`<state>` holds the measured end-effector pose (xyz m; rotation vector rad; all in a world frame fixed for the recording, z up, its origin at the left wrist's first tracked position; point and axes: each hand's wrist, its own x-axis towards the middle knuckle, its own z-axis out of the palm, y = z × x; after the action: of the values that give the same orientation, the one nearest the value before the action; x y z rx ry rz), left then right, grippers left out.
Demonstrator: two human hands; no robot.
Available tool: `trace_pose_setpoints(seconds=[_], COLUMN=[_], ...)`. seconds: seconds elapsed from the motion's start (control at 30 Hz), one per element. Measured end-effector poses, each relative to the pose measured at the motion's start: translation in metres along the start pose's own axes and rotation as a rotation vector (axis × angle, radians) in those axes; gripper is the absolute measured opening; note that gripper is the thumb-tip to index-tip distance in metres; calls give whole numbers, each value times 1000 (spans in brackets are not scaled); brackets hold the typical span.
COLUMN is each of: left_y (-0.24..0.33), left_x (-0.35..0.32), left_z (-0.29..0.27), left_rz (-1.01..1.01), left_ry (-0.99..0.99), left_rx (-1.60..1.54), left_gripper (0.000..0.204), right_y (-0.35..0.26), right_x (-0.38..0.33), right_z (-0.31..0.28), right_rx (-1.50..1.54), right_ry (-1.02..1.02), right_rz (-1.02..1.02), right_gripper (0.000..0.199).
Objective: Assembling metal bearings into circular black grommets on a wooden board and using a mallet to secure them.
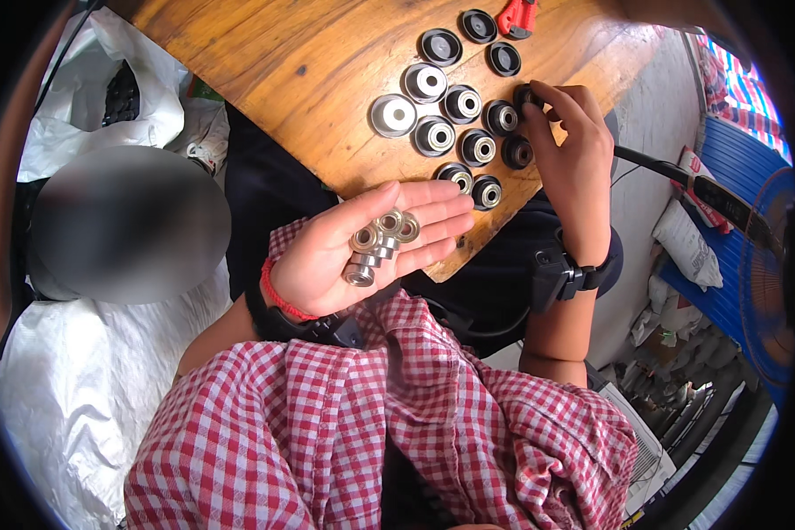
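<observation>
My left grip (331, 256) lies spread beneath loose bearings (387, 240) while my right grip (579, 141) pinches, I think, a dark cup (526, 95) near black cups (419, 141) holding seated bearings (458, 105) on the tabletop (327, 79).

Silver bearings (387, 240), black caps (441, 47), red-white checked shirt (265, 415), brown grained tabletop (265, 53)

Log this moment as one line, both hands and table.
left hand: open, palm up, metal bearings on it | right hand: fingers on a black cap | wooden table: more black caps, several with bearings seated
</observation>
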<state>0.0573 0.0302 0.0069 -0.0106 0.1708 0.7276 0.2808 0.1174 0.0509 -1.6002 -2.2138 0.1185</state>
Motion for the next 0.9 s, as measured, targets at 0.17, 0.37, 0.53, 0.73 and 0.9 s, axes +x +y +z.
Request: trace_pose_setpoints(seconds=[0.17,0.37,0.53,0.73,0.9], left_y=[4,2,-2,6,5], left_x=[1,0,3,6,5], left_z=[0,-12,-12,3,5], left_rz=[8,64,46,19,-7], left_ry=[27,71,145,44,32], left_rx=[-35,-117,-152,-45,-29], left_gripper=[58,54,54,59,58], right_y=[-22,-80,-75,-24,-2], right_x=[-5,-31,-29,9,28], right_z=[2,0,-3,-6,12], right_rx=[36,265,270,268,144], right_ry=[86,-331,-339,54,101], right_rz=[-4,-386,-384,50,77], right_gripper=[25,37,37,22,22])
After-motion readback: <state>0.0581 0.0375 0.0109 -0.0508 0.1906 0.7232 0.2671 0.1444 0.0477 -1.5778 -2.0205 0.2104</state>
